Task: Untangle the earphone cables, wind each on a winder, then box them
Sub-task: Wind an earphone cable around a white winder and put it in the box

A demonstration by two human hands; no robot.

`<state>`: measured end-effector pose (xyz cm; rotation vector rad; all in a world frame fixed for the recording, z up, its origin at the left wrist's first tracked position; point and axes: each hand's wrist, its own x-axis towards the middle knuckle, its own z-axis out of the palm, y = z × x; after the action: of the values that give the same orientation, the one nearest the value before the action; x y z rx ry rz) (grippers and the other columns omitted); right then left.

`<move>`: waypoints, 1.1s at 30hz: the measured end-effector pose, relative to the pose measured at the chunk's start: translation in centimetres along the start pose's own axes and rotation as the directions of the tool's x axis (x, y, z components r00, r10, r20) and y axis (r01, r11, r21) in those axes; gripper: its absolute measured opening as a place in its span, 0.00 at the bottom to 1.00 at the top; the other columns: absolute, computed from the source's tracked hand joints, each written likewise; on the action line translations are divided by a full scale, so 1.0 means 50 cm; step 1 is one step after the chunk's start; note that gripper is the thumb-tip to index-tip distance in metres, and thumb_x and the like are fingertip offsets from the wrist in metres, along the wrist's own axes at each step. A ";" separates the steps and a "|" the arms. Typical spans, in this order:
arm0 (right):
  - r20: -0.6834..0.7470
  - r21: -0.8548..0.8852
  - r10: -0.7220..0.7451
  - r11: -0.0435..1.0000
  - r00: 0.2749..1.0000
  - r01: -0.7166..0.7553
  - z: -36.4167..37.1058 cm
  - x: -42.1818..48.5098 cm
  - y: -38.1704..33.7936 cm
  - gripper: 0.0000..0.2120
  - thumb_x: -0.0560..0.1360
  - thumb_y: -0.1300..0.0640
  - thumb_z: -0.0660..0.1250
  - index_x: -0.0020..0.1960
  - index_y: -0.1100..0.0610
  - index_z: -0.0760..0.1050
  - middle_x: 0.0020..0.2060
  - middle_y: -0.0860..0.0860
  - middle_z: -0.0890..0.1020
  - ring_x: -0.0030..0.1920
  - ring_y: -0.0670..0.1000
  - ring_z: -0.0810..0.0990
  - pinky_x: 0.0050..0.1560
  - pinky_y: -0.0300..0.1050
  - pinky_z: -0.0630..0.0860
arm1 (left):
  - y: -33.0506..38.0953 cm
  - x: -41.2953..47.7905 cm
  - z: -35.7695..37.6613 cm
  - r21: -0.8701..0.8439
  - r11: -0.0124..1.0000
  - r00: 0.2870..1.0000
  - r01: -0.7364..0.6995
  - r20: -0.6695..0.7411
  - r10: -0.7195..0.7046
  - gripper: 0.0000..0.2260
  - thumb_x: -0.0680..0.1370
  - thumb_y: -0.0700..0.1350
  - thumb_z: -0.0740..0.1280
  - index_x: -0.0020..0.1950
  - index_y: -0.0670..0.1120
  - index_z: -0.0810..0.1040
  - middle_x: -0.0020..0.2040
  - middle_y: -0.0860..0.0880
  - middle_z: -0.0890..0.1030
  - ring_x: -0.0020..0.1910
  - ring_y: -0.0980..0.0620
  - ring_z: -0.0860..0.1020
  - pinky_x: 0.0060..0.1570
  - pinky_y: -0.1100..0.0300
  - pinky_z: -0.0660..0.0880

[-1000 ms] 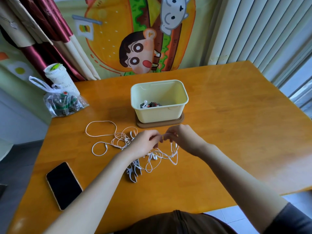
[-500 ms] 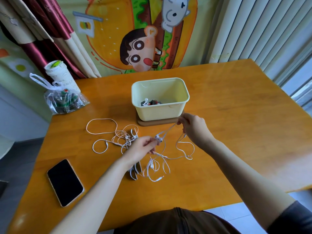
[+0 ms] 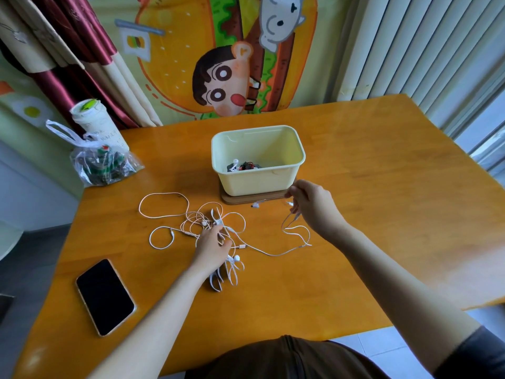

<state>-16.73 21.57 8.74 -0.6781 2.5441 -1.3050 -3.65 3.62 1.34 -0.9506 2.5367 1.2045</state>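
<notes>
Earphone cables [image 3: 203, 222] knotted on a glossy wooden table [image 3: 382, 187]

From the left I see a crinkled clear plastic bag [image 3: 101, 165], then a flat black phone [image 3: 105, 296]. Thin white loops sprawl mid-table, and the left hand [image 3: 213, 247] curls its fingers down on the knot, gripping it. Behind stands a smooth pale-yellow rectangular box [image 3: 257, 181] on a wooden board [image 3: 235, 199], with small earphone pieces inside. Just beside its right corner, the right hand [image 3: 314, 206] pinches one lifted strand that trails to the tangle.
</notes>
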 end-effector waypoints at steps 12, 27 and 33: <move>0.398 -0.075 -0.046 0.994 0.916 0.082 0.001 -0.013 0.000 0.07 0.78 0.57 0.63 0.44 0.58 0.77 0.31 0.48 0.77 0.31 0.43 0.75 0.34 0.34 0.71 | 0.152 -0.026 -0.024 -0.085 0.890 0.891 -0.448 0.032 0.452 0.11 0.82 0.40 0.59 0.51 0.41 0.81 0.32 0.50 0.75 0.30 0.60 0.71 0.32 0.71 0.67; 0.397 -0.144 -0.010 0.987 0.918 0.073 -0.018 -0.004 0.022 0.12 0.78 0.52 0.64 0.37 0.51 0.77 0.27 0.45 0.73 0.25 0.41 0.71 0.28 0.34 0.68 | 0.051 -0.003 -0.017 0.008 0.973 0.966 -0.229 0.128 0.227 0.21 0.79 0.43 0.65 0.72 0.49 0.67 0.70 0.51 0.70 0.69 0.53 0.68 0.65 0.59 0.66; 0.364 -0.019 -0.106 0.993 0.925 0.121 -0.013 0.001 0.003 0.15 0.77 0.52 0.65 0.33 0.54 0.73 0.24 0.45 0.72 0.24 0.42 0.69 0.28 0.37 0.69 | 0.161 -0.035 -0.011 -0.310 0.867 0.876 -0.391 0.163 0.453 0.11 0.83 0.44 0.55 0.50 0.49 0.78 0.31 0.53 0.73 0.33 0.56 0.71 0.42 0.59 0.72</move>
<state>-17.05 22.06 9.00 -0.9871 2.2638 -1.0443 -7.20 7.79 7.53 -0.2550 2.5036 1.7024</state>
